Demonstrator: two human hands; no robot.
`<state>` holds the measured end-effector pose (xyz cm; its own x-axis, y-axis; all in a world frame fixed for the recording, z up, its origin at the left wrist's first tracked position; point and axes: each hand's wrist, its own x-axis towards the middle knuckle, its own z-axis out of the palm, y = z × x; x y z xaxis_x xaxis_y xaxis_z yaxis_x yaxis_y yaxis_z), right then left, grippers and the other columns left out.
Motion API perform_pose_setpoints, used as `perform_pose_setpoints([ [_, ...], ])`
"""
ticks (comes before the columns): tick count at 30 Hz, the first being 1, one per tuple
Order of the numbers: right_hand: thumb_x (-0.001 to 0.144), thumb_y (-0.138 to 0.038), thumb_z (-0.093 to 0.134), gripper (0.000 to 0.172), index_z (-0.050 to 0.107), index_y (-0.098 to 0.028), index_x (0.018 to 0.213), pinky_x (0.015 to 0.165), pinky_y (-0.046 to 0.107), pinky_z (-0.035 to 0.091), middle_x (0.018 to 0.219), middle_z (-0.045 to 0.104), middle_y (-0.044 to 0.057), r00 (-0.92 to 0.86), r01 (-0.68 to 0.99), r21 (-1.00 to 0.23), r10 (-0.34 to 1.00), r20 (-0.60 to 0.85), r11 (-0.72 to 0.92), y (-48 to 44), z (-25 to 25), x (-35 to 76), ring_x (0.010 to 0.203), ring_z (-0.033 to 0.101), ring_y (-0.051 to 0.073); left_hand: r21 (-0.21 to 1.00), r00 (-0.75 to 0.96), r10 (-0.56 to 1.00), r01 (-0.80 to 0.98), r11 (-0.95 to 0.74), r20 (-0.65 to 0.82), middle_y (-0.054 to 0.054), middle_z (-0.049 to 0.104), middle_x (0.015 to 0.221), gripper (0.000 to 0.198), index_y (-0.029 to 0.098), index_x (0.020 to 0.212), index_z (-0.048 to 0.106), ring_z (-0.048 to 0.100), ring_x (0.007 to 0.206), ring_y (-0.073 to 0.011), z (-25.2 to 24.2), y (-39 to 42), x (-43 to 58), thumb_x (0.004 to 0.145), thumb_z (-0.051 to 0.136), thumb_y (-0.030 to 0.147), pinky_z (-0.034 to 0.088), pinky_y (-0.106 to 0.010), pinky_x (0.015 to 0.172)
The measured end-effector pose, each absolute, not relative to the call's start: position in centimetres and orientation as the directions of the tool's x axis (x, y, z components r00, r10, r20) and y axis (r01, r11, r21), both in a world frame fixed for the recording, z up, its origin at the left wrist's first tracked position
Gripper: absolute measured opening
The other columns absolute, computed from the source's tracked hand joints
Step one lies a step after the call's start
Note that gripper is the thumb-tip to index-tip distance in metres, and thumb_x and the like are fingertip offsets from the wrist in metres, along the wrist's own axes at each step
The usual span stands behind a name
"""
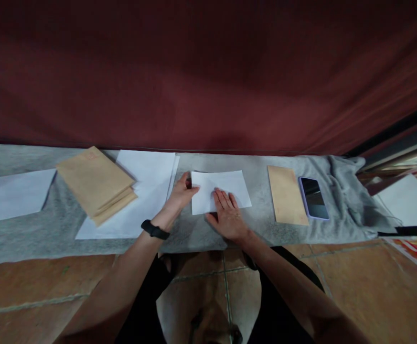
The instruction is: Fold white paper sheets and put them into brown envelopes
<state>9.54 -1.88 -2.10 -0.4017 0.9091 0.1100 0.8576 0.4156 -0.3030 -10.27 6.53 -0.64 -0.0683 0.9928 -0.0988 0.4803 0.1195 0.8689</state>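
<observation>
A folded sheet of white paper (203, 193) lies on the grey cloth in front of me, its layers slightly offset along the top edge. My left hand (180, 195) is at its left edge, fingers curled and the thumb resting on the paper. The exact grip of these fingers is partly hidden. Flat on the lower middle of the sheet, my right hand (229, 217) presses with its fingers stretched out. A black band (154, 230) circles my left wrist.
Brown envelopes (93, 179) are stacked on larger white sheets (151, 174) to the left. Another white sheet (15, 196) lies at the far left. On the right are one brown envelope (287, 196) and a phone (315, 198). A dark red curtain (208, 95) hangs behind the grey cloth (260, 234).
</observation>
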Motion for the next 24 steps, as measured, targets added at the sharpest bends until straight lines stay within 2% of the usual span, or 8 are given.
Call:
perform_pose_setpoints([
  [4, 0.100, -0.049, 0.053, 0.078, 0.035, -0.002, 0.160, 0.131, 0.053, 0.020, 0.170, 0.031, 0.020, -0.387, 0.851, -0.339, 0.915, 0.109, 0.401, -2.0, -1.5, 9.4, 0.158, 0.029, 0.032, 0.941, -0.081, 0.947, 0.113, 0.319, -0.311, -0.002, 0.075, 0.087, 0.072, 0.014, 0.145, 0.054, 0.069, 0.075, -0.0181, 0.6, 6.3, -10.0, 0.073, 0.067, 0.014, 0.055, -0.028, 0.067],
  [9, 0.102, -0.029, 0.045, 0.059, 0.044, -0.010, 0.158, 0.128, 0.047, 0.032, 0.163, 0.047, 0.016, -0.302, 0.734, -0.589, 0.939, 0.165, 0.339, -1.2, -0.3, 10.1, 0.151, 0.043, 0.027, 0.896, 0.115, 0.949, -0.314, 0.315, -0.293, -0.005, 0.077, 0.097, 0.048, 0.016, 0.118, 0.070, 0.071, 0.081, -0.0162, 3.5, 5.8, -9.0, 0.071, 0.077, 0.020, 0.054, -0.025, 0.072],
  [11, 0.103, -0.033, 0.044, 0.051, 0.054, -0.016, 0.150, 0.125, 0.046, 0.038, 0.155, 0.057, 0.013, -0.202, 0.562, -0.784, 0.963, 0.180, 0.264, -0.5, 0.6, 10.7, 0.144, 0.052, 0.026, 0.826, 0.177, 0.938, -0.444, 0.347, -0.299, -0.008, 0.077, 0.102, 0.041, 0.016, 0.114, 0.070, 0.072, 0.087, -0.0182, 4.2, 5.8, -8.7, 0.078, 0.079, 0.034, 0.056, -0.027, 0.077],
  [14, 0.103, -0.049, 0.048, 0.044, 0.068, -0.022, 0.130, 0.118, 0.046, 0.047, 0.132, 0.074, 0.006, 0.057, 0.048, -0.996, 0.995, 0.082, 0.080, 0.5, 2.3, 11.8, 0.130, 0.064, 0.025, 0.780, 0.133, 0.925, -0.502, 0.372, -0.356, -0.010, 0.075, 0.112, 0.041, 0.017, 0.116, 0.069, 0.071, 0.098, -0.0196, 4.2, 5.5, -8.1, 0.087, 0.074, 0.046, 0.057, -0.030, 0.083],
  [16, 0.102, -0.054, 0.050, 0.041, 0.069, -0.024, 0.122, 0.116, 0.044, 0.050, 0.122, 0.078, 0.003, 0.146, -0.336, -0.942, 0.989, -0.038, 0.014, 0.9, 3.5, 12.5, 0.129, 0.065, 0.023, 0.796, 0.094, 0.924, -0.480, 0.368, -0.370, -0.007, 0.075, 0.115, 0.039, 0.019, 0.116, 0.069, 0.071, 0.099, -0.0184, 3.8, 5.1, -7.4, 0.084, 0.079, 0.040, 0.056, -0.029, 0.084],
  [18, 0.100, -0.051, 0.055, 0.034, 0.069, -0.026, 0.118, 0.114, 0.041, 0.052, 0.119, 0.079, 0.002, 0.123, -0.577, -0.815, 0.982, -0.143, -0.046, 1.0, 4.3, 12.9, 0.131, 0.064, 0.021, 0.792, 0.144, 0.921, -0.474, 0.385, -0.361, -0.007, 0.076, 0.115, 0.043, 0.020, 0.116, 0.070, 0.071, 0.099, -0.0189, 3.3, 4.5, -6.6, 0.079, 0.084, 0.036, 0.055, -0.029, 0.085],
  [21, 0.095, -0.041, 0.062, 0.023, 0.069, -0.026, 0.111, 0.105, 0.037, 0.058, 0.112, 0.080, 0.001, 0.074, -0.704, -0.694, 0.958, -0.279, -0.148, 1.0, 4.3, 13.1, 0.123, 0.069, 0.020, 0.774, 0.243, 0.912, -0.483, 0.410, -0.332, -0.009, 0.078, 0.112, 0.049, 0.017, 0.116, 0.071, 0.072, 0.101, -0.0223, 2.8, 3.7, -5.7, 0.072, 0.089, 0.033, 0.055, -0.033, 0.089],
  [24, 0.086, -0.030, 0.067, 0.016, 0.067, -0.025, 0.101, 0.088, 0.034, 0.063, 0.103, 0.080, 0.000, 0.077, -0.691, -0.686, 0.919, -0.386, -0.229, 1.4, 3.0, 13.4, 0.102, 0.075, 0.020, 0.850, 0.182, 0.932, -0.383, 0.361, -0.314, -0.008, 0.079, 0.107, 0.052, 0.015, 0.113, 0.073, 0.072, 0.098, -0.0239, 2.1, 3.8, -6.1, 0.064, 0.089, 0.025, 0.055, -0.035, 0.092],
])
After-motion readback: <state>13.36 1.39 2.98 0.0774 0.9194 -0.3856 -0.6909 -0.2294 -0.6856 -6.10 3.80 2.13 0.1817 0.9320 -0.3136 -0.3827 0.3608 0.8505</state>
